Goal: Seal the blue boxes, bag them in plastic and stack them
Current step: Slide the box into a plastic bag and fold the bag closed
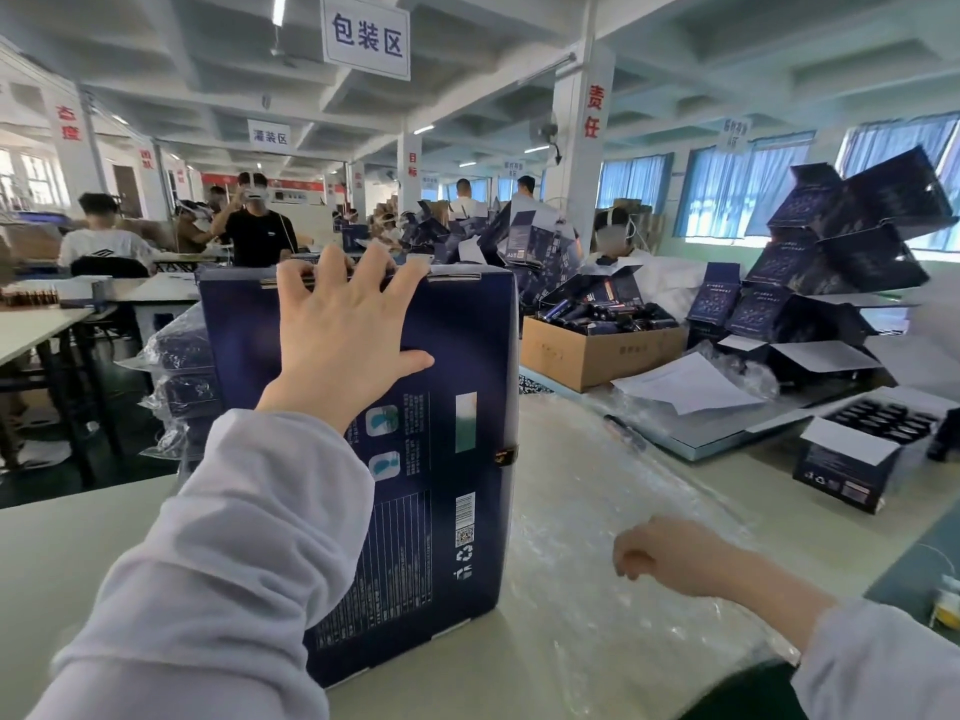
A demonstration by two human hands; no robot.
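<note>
Against left hand (343, 330), spread flat, box (452, 356) stands on end; push too hard and it tips. Right hand (660, 556) curled on plastic (576, 475), grip unclear.

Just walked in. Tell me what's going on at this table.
A person is packing at a table. The left hand lies spread against a tall blue box standing upright, fingertips at its top edge. The right hand rests with curled fingers on the clear plastic beside the box; whether it pinches the plastic is unclear. The box is not bagged yet. Bagged boxes are piled at the left.
</note>
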